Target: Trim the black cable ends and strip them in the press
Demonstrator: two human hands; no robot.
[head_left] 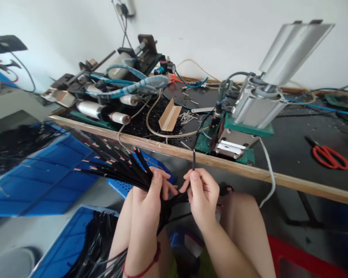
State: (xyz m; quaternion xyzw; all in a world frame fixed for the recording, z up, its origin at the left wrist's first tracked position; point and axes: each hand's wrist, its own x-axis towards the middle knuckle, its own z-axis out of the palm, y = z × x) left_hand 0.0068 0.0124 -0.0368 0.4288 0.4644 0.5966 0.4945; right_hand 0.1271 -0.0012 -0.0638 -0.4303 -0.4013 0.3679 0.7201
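Note:
My left hand (150, 193) is closed around a bundle of black cables (133, 175). Their ends fan out to the left and show small coloured wires at the tips. Between the thumb and fingers of my right hand (201, 189) is a single black cable (194, 160), its end pointing up toward the bench edge. Both hands are above my lap, a short gap apart. The lower lengths of cable hang between my knees, partly hidden by my hands. Just beyond my right hand stands a pneumatic press (243, 116) on a green base.
A wooden-edged bench (295, 179) runs across in front. It carries a machine with blue hoses (127, 83), a folded cardboard piece (170, 116), white scraps (188, 117) and red-handled scissors (330, 156). Blue bins (58, 245) with black cables are at lower left, a red stool (304, 256) at lower right.

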